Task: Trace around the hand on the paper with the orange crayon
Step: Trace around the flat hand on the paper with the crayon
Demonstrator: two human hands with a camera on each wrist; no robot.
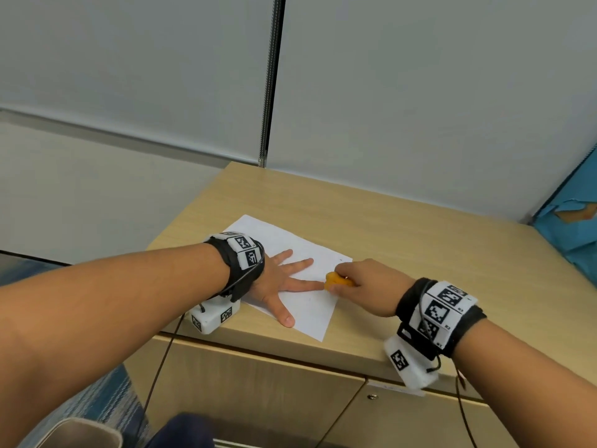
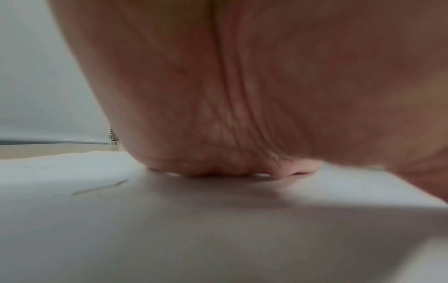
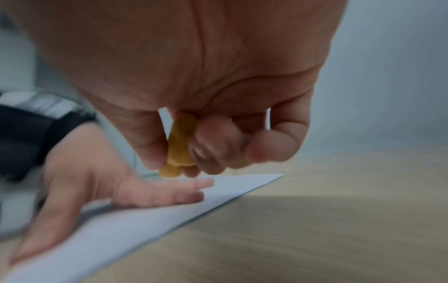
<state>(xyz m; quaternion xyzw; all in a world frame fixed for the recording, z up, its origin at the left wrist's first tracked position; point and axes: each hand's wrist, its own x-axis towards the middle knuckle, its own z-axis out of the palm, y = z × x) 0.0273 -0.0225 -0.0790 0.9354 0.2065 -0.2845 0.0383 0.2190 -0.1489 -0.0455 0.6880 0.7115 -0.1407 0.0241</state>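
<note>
My left hand (image 1: 284,282) lies flat on the white paper (image 1: 307,312) with its fingers spread. In the left wrist view its palm (image 2: 242,95) presses down on the paper (image 2: 169,220). My right hand (image 1: 361,286) pinches a chunky orange crayon (image 1: 337,281) between thumb and curled fingers, just past the tip of one left finger. In the right wrist view the orange crayon (image 3: 179,145) points down just above the left hand (image 3: 109,187) and the paper (image 3: 150,220). Whether its tip touches the paper is hidden.
The paper lies near the front left corner of a light wooden cabinet top (image 1: 403,227). A grey wall with roller blinds (image 1: 420,76) stands behind. Something blue (image 1: 568,221) sits at the far right. The cabinet's front edge (image 1: 290,354) runs just below the hands.
</note>
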